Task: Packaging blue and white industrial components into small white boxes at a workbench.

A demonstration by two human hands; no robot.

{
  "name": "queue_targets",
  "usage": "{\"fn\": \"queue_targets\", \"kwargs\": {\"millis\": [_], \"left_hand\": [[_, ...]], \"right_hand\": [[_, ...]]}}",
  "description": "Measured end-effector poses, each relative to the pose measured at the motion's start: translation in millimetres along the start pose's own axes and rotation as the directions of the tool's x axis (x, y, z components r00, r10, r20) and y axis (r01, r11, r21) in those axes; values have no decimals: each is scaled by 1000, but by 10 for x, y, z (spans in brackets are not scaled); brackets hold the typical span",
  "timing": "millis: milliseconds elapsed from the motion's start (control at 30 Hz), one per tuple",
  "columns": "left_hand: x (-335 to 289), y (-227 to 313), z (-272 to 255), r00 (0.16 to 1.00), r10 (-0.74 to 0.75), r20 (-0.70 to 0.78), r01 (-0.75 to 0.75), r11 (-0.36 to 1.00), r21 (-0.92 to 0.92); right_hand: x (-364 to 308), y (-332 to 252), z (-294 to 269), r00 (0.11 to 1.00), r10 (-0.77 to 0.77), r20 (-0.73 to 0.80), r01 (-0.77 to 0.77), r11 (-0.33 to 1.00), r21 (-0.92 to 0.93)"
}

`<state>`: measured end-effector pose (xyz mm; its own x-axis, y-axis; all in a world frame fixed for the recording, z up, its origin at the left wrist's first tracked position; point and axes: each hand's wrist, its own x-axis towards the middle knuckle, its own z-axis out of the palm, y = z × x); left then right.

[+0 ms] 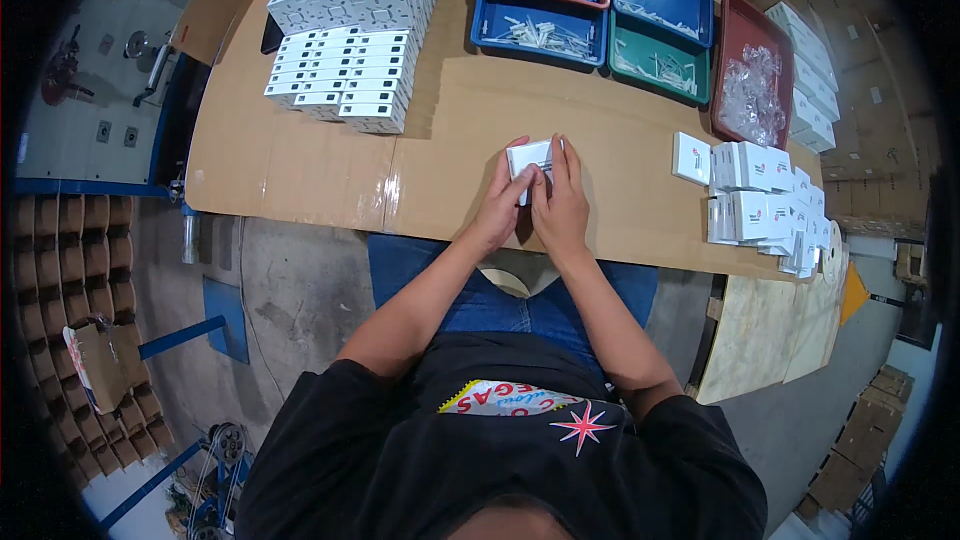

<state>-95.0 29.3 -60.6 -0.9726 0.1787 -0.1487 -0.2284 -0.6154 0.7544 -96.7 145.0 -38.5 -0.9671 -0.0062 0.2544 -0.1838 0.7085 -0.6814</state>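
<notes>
My left hand [497,205] and right hand [560,202] together grasp one small white box [530,156], pressed against the cardboard-covered table [300,165] near its front edge. Finished white boxes [755,202] cluster to the right; flat white packs [355,35] stack far left. Five trays [540,20] line the back edge: two red, two blue, one green. Concrete floor [290,290] below.
</notes>
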Motion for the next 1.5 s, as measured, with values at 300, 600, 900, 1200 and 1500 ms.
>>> {"fn": "queue_targets", "kwargs": {"millis": [300, 600, 900, 1200, 1500], "left_hand": [[32, 82, -134, 982, -140, -130, 144, 989, 22], [92, 219, -322, 998, -63, -27, 65, 995, 73], [95, 240, -379, 989, -147, -23, 146, 924, 354], [128, 275, -438, 982, -186, 1, 183, 963, 199], [133, 346, -434, 971, -232, 63, 216, 957, 191]], "right_hand": [[63, 305, 63, 970, 175, 169, -242, 767, 594], [124, 465, -96, 794, 207, 571, -606, 337, 721], [101, 614, -20, 872, 140, 470, -486, 377, 789], [84, 560, 23, 878, 117, 464, -472, 372, 800], [14, 539, 96, 882, 204, 425, -472, 359, 805]]}}
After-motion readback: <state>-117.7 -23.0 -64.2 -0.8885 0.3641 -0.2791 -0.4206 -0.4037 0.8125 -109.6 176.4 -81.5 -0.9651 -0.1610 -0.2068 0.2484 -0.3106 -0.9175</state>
